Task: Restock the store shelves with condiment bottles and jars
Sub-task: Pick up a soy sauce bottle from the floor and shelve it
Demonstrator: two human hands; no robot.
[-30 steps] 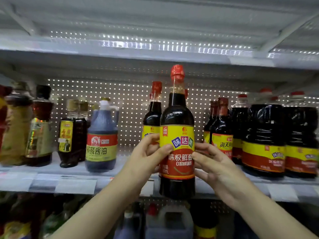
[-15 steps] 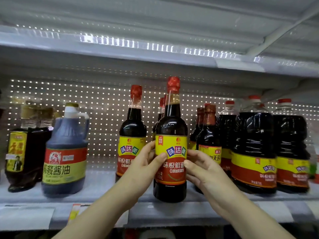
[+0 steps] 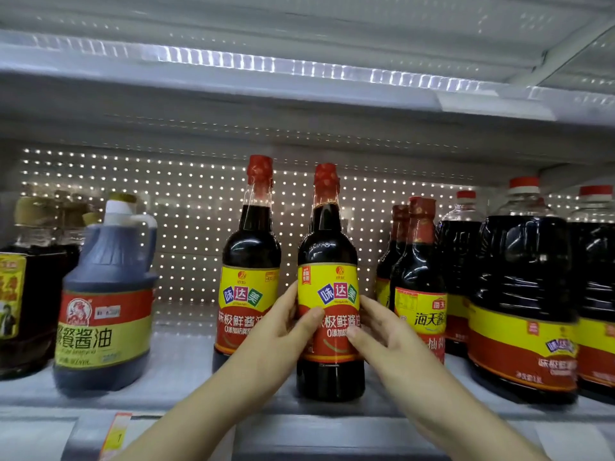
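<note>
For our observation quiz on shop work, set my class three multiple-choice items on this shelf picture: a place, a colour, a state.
1. The blue jug stands where from the held bottle? A right; B left; C on top.
2. The held bottle's cap is: A white; B green; C red.
3. The held bottle is: A upright, gripped by both hands; B lying flat; C uncapped.
Answers: B, the jug is leftward along the shelf; C, red wrap covers its top; A, left hand and right hand clasp its label.
</note>
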